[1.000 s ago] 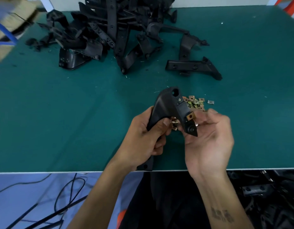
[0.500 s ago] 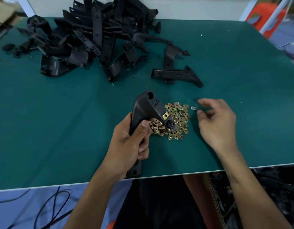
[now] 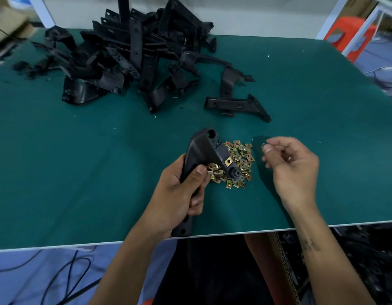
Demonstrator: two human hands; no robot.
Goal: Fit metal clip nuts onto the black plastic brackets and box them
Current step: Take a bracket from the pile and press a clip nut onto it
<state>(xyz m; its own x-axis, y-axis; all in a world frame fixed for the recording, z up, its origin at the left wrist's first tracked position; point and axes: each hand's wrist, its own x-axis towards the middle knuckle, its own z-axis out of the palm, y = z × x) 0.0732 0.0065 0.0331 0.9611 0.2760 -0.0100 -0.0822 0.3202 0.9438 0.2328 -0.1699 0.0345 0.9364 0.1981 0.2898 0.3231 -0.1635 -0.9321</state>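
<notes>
Green table (image 3: 80,172): held bracket (image 3: 204,150) upright.

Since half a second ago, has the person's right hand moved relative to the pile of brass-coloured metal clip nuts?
Yes. The right hand has lifted off the green table, pinching a small clip, right of the nut pile.

Assembly workshop: green-matted bench (image 3: 80,172) heaped with black brackets (image 3: 133,58).
</notes>
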